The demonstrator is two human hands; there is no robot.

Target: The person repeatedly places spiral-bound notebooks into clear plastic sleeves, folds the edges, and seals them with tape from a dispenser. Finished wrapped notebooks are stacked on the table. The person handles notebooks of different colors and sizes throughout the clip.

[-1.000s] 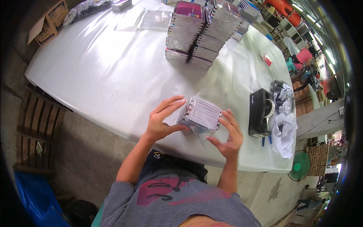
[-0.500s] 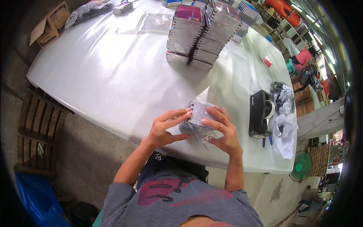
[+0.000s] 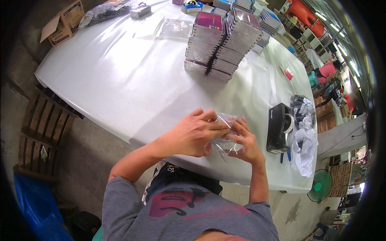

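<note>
Close to the table's near edge, both of my hands are closed around a small pack in a clear plastic bag [image 3: 226,119]. My left hand [image 3: 197,132] reaches across the pack from the left, its bent fingers pressing on the film. On the other side, my right hand [image 3: 246,141] grips the pack, with loose shiny film hanging between the thumbs. The fingers and crumpled plastic hide most of the pack's contents. Beyond my hands stand tall stacks of wrapped spiral notebooks [image 3: 206,38] with purple covers on top.
A black tape dispenser [image 3: 278,127] stands right of my hands, beside blue-handled scissors [image 3: 285,156] and crumpled plastic [image 3: 303,136]. Clear bags [image 3: 174,29] lie flat toward the back. An open cardboard box [image 3: 64,25] is at far left. People work in the right background.
My left hand has moved right, over the pack, and its fingers have folded onto the film. The pack's pale lined side, visible before, is now covered. The view has shifted slightly.
</note>
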